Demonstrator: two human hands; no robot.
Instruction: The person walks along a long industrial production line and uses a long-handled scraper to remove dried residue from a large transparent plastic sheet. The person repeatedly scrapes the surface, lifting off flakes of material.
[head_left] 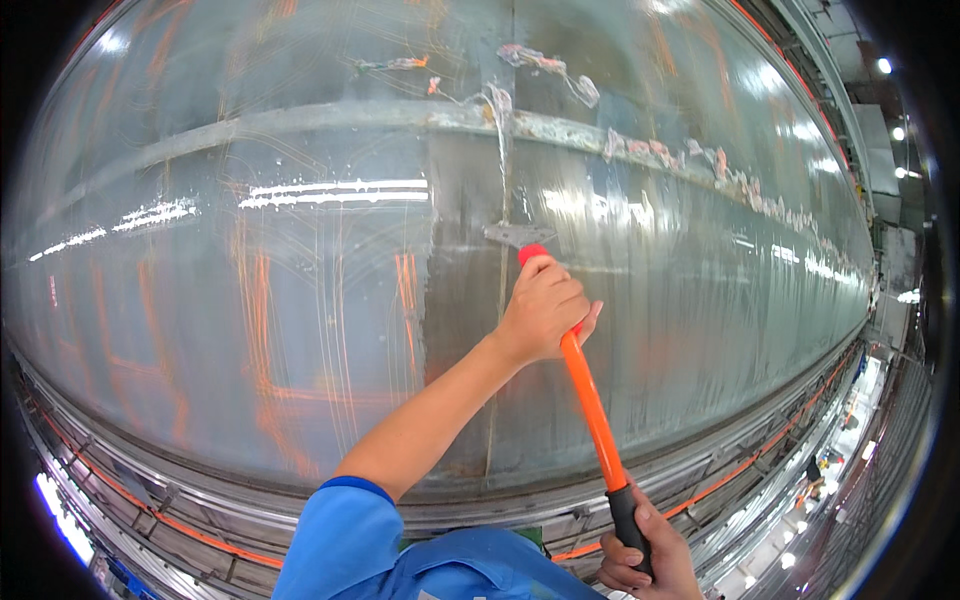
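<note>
Both my hands grip one long-handled scraper (pixel 592 410) with an orange shaft. My left hand (pixel 545 308) is closed around its upper end, just below the red collar and the flat grey blade (pixel 516 235). Lower down, my right hand (pixel 655 555) wraps the black end grip. The blade lies against a large, shiny grey-green surface (pixel 340 290), beside a thin seam line. Above it, a whitish strand of film-like residue (pixel 500 140) runs along the seam. Crumpled scraps of the same kind (pixel 548 66) cling farther up.
A pale raised band (pixel 330 118) crosses the surface, with clumps of residue (pixel 690 160) along its right part. Orange streaks (pixel 262 340) mark the left side. Metal rails with an orange line (pixel 190 530) run along the near edge. Lights and a walkway show at right.
</note>
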